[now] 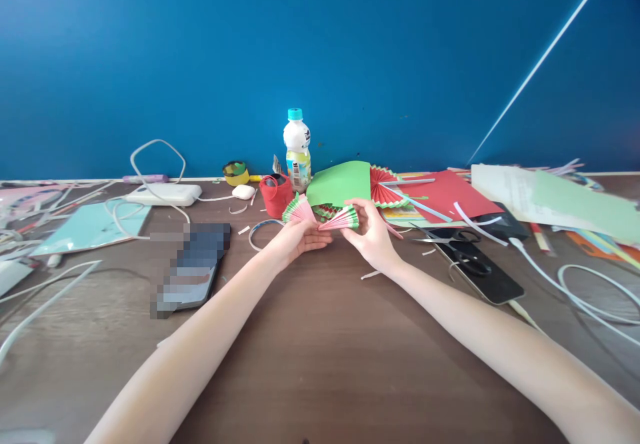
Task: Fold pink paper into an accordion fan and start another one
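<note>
The pleated paper [345, 218] spans between both hands' fingers, long axis running sideways. The right hand [371, 236] pinches its right flare; the left hand [299, 239], nearer its narrow middle, clamps there.

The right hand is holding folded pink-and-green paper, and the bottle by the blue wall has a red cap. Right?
Almost! The bottle has a turquoise cap, not red, as the head view shows. The right hand does hold folded pink-and-green paper.
</note>
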`<action>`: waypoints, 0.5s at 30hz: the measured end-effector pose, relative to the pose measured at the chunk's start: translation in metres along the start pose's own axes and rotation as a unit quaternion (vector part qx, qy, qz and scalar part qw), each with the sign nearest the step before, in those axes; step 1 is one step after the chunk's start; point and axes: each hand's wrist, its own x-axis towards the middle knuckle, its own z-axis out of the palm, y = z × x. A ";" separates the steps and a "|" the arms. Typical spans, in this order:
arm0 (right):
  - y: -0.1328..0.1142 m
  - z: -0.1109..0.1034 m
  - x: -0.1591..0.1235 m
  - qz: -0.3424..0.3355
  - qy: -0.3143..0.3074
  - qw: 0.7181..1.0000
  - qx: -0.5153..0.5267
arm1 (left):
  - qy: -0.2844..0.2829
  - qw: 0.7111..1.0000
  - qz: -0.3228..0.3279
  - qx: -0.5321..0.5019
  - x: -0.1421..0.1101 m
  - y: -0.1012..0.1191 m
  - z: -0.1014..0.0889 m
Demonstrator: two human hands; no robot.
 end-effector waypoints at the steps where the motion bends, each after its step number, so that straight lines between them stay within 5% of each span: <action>1: -0.001 0.000 0.000 0.000 -0.013 1.000 0.009 | 0.001 1.000 -0.005 0.007 0.000 0.000 0.001; 15: -0.021 -0.001 -0.001 0.009 -0.128 0.991 0.037 | -0.046 0.997 -0.045 -0.034 -0.005 0.005 -0.001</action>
